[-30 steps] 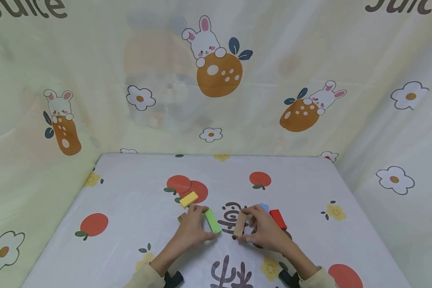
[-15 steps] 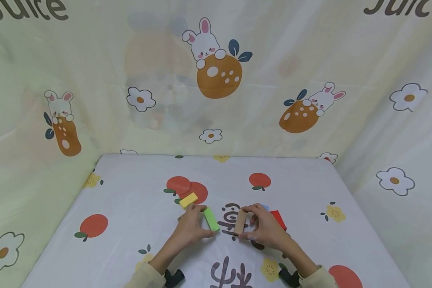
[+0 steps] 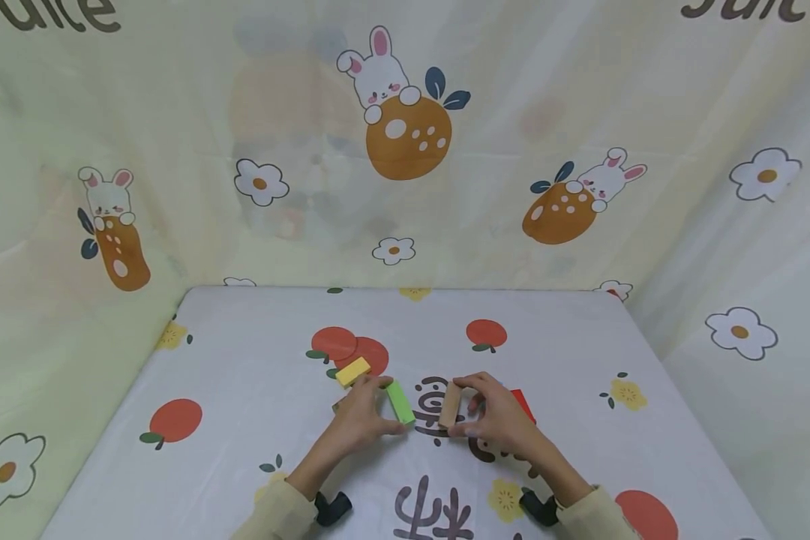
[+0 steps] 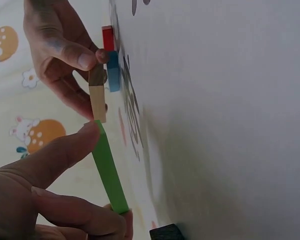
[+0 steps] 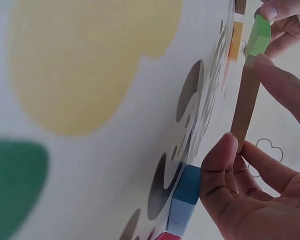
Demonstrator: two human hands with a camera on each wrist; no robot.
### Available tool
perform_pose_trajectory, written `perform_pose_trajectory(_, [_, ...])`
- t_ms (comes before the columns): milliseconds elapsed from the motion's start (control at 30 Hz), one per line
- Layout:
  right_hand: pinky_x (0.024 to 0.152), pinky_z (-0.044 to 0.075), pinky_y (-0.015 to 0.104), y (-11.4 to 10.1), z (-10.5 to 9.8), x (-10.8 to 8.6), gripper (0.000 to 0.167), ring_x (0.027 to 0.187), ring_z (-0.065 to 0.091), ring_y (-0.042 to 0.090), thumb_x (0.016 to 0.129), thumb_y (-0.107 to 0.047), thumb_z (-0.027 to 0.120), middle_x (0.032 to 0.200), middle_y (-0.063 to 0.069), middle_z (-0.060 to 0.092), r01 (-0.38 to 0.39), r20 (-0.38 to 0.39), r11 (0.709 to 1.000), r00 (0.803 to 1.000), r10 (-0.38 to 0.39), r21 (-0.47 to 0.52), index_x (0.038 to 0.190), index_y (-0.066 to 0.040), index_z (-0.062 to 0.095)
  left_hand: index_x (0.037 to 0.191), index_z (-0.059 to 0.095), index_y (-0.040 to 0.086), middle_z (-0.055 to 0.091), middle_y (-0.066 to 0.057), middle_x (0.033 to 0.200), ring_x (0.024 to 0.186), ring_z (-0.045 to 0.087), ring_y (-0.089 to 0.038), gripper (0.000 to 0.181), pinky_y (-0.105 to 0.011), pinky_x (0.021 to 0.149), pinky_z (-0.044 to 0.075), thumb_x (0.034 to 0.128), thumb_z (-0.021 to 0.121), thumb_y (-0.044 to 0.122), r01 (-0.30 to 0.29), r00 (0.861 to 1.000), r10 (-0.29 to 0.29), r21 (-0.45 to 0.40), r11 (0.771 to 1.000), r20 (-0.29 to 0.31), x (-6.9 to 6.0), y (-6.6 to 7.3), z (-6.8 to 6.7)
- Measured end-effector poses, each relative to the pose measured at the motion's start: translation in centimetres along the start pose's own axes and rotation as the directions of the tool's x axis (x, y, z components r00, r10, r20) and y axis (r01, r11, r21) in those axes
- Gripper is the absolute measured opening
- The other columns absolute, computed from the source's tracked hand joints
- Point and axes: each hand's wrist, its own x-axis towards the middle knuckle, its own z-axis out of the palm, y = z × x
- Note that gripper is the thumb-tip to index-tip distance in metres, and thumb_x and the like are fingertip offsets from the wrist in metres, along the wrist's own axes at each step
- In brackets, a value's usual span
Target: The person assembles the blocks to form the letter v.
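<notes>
My left hand (image 3: 359,417) pinches a green block (image 3: 400,402) by its two ends, between thumb and fingers. Across a small gap, my right hand (image 3: 499,417) grips a plain wooden block (image 3: 450,406) the same way. Both blocks lean, their far ends tilted outward in the head view. In the right wrist view the wooden block (image 5: 246,105) shows above the tabletop, a blue block (image 5: 185,200) below the fingers. The left wrist view shows the green block (image 4: 109,172) held at both ends.
A yellow block (image 3: 353,372) lies just beyond my left hand, a brown one (image 3: 338,405) partly hidden beside it. To the right of my right hand is a red block (image 3: 523,405). The blue block (image 4: 113,72) stands beside the red one in the left wrist view.
Both hands keep their grips and have shifted only slightly. The blue block, seen earlier behind my right hand in the head view, is now covered by it.
</notes>
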Motion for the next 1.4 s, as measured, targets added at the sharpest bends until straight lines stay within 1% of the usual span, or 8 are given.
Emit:
perform_pose_trajectory(100, [0.060,0.046,0.021,0.0,0.1,0.1,0.076,0.087,0.060,0.015,0.070,-0.019,0.100,0.128,0.006,0.063,-0.028,-0.002,1.000,1.000,0.028,0.007,0.138,-0.012,0.068,0.144,0.062,0.008,0.056,-0.018,0.142,0.133,0.056,-0.037,0.079,-0.073,0.109,0.041,0.0744,0.097,0.021,-0.002,1.000,0.002,0.007,1.000,0.009,0.2,0.0,0.2])
perform_pose_trajectory(167, [0.060,0.046,0.021,0.1,0.2,0.2,0.076,0.084,0.059,0.014,0.070,-0.019,0.100,0.128,0.006,0.063,-0.046,0.000,0.999,0.999,0.046,0.006,0.139,-0.012,0.068,0.144,0.062,0.007,0.056,-0.019,0.143,0.133,0.057,-0.038,0.079,-0.073,0.108,0.040,0.0737,0.097,0.019,-0.012,1.000,0.012,0.008,1.000,0.021,0.3,0.0,0.3])
perform_pose_trajectory(267, [0.060,0.046,0.021,0.1,0.5,0.4,0.076,0.080,0.058,0.012,0.071,-0.020,0.100,0.128,0.005,0.063,-0.075,0.000,0.997,0.997,0.075,-0.004,0.139,-0.014,0.068,0.144,0.061,0.005,0.054,-0.020,0.145,0.131,0.058,-0.037,0.081,-0.068,0.109,0.045,0.0732,0.097,0.018,-0.032,0.998,0.031,0.011,0.999,0.045,0.6,-0.1,0.5])
perform_pose_trajectory(400, [0.061,0.046,0.022,0.0,0.9,0.7,0.075,0.081,0.057,0.011,0.070,-0.020,0.100,0.127,0.005,0.064,-0.089,-0.002,0.996,0.996,0.089,-0.027,0.139,-0.013,0.069,0.145,0.060,0.003,0.054,-0.021,0.143,0.127,0.059,-0.035,0.081,-0.060,0.107,0.053,0.0735,0.097,0.017,-0.041,0.997,0.040,0.010,0.999,0.064,0.8,0.0,0.7])
perform_pose_trajectory(667, [0.060,0.045,0.021,0.1,1.1,0.9,0.075,0.076,0.056,0.010,0.070,-0.017,0.100,0.130,0.007,0.064,-0.080,-0.003,0.996,0.997,0.080,-0.031,0.138,-0.011,0.069,0.145,0.059,0.001,0.054,-0.021,0.143,0.128,0.058,-0.036,0.081,-0.060,0.111,0.052,0.0744,0.096,0.015,-0.050,0.996,0.048,0.019,0.999,0.075,1.0,0.0,1.0])
perform_pose_trajectory(867, [0.057,0.045,0.021,-0.2,1.0,1.1,0.075,0.072,0.055,0.010,0.071,-0.018,0.100,0.128,0.007,0.064,-0.077,0.019,0.997,0.997,0.077,-0.015,0.138,-0.011,0.069,0.144,0.059,0.000,0.054,-0.021,0.143,0.128,0.059,-0.036,0.078,-0.058,0.113,0.051,0.0763,0.095,0.014,-0.064,0.995,0.062,0.028,0.998,0.085,1.3,0.1,1.2])
perform_pose_trajectory(1133, [0.055,0.043,0.020,-0.6,1.1,1.3,0.074,0.066,0.053,0.011,0.071,-0.020,0.100,0.132,0.008,0.065,-0.073,0.021,0.995,0.997,0.075,-0.064,0.138,-0.010,0.069,0.143,0.061,0.001,0.055,-0.020,0.142,0.123,0.061,-0.034,0.079,-0.056,0.111,0.054,0.0747,0.097,0.017,-0.062,0.995,0.056,0.072,0.995,0.082,1.6,0.2,1.5])
perform_pose_trajectory(1400, [0.056,0.044,0.022,-0.5,1.5,1.3,0.070,0.066,0.053,0.012,0.070,-0.016,0.100,0.124,0.004,0.065,-0.078,0.038,0.995,0.996,0.080,-0.059,0.134,-0.013,0.071,0.141,0.063,0.002,0.057,-0.019,0.139,0.121,0.061,-0.034,0.079,-0.056,0.109,0.055,0.0728,0.098,0.017,-0.072,0.995,0.065,0.086,0.994,0.080,1.5,0.6,1.5])
